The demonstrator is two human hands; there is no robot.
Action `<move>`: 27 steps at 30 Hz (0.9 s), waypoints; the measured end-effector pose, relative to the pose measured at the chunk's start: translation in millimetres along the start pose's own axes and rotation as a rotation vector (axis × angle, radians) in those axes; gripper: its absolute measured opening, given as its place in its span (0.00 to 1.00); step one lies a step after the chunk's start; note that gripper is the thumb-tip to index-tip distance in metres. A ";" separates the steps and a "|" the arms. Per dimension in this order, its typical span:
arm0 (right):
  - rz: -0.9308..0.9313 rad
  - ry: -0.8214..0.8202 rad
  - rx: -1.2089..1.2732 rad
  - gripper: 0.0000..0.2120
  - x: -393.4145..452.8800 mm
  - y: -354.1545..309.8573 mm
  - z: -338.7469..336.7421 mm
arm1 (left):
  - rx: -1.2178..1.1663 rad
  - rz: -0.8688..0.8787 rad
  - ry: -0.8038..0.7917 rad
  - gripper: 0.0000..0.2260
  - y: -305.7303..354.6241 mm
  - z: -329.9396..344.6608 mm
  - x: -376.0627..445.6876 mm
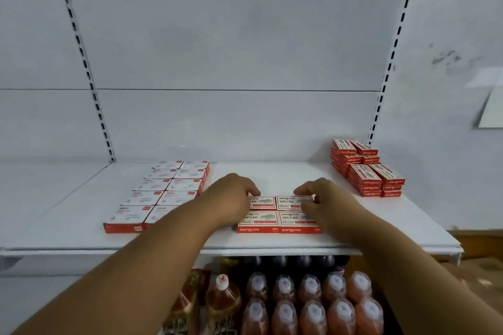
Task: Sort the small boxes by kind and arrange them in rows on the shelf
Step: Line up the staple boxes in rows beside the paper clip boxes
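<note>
Both hands, left hand (pixel 234 198) and right hand (pixel 324 201), pinch flat red-and-white staple boxes (pixel 277 215).

Both bare forearms extended forward, hands palm-down and near each other.
The left hand (pixel 232 198) and the right hand (pixel 324 202) are level, knuckles up, with fingers curled downward at the tips; thumbs point inward toward one another, and the wrists are roughly straight.
</note>
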State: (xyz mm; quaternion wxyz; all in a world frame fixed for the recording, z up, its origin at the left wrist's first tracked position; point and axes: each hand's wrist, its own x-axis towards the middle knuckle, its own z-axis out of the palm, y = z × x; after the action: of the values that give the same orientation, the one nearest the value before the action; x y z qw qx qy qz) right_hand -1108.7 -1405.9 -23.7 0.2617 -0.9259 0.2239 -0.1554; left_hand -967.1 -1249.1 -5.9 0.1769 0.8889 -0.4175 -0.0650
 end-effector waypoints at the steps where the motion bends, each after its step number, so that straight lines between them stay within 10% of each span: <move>1: -0.011 -0.001 -0.046 0.15 -0.2 -0.5 1.1 | 0.008 0.012 0.021 0.18 -0.5 2.2 0.2; 27: -0.173 0.180 -0.116 0.08 -8.5 7.8 13.7 | 0.146 0.165 0.296 0.13 -1.3 27.8 -29.5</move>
State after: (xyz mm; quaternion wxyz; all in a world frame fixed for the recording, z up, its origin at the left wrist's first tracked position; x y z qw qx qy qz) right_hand -1113.0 -1402.0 -40.7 0.1722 -0.9377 0.1744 -0.2464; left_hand -992.4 -1233.0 -33.2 0.1763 0.8620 -0.4620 0.1116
